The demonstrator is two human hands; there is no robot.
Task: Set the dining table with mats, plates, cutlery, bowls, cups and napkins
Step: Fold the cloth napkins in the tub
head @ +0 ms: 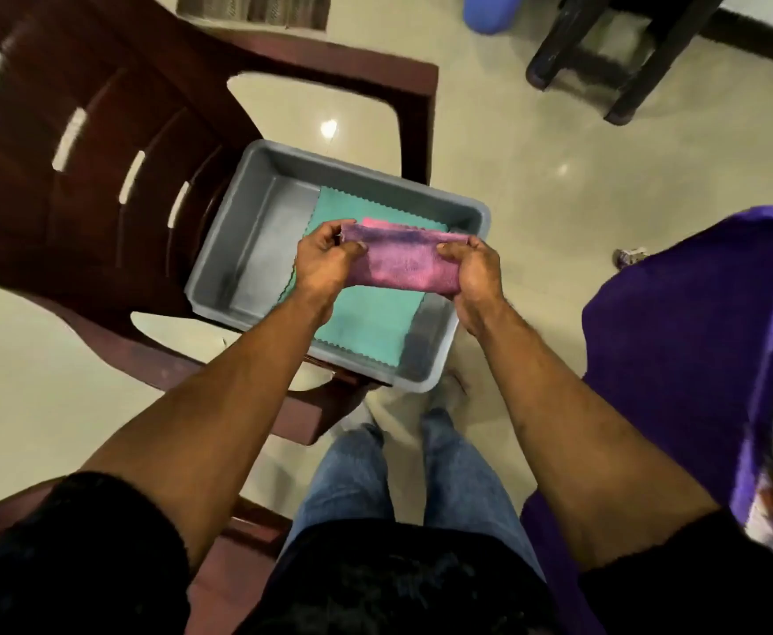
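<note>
while held stretched between both hands above the grey tub (256,194), pink cloth (403,268) with long axis running side to side, one end in each grip. left hand (323,261) pinching the left end, right hand (474,272) pinching the right end, hands apart by the cloth's own length, neither nearer than the other. lying flat in the tub underneath, teal cloth (371,327) with zigzag edges, untouched. tub resting on the seat of a dark red chair (77,185). off to the right, purple table cover (678,341), most likely where the pink cloth belongs, so probably a swing rightward with both ends kept taut.
</note>
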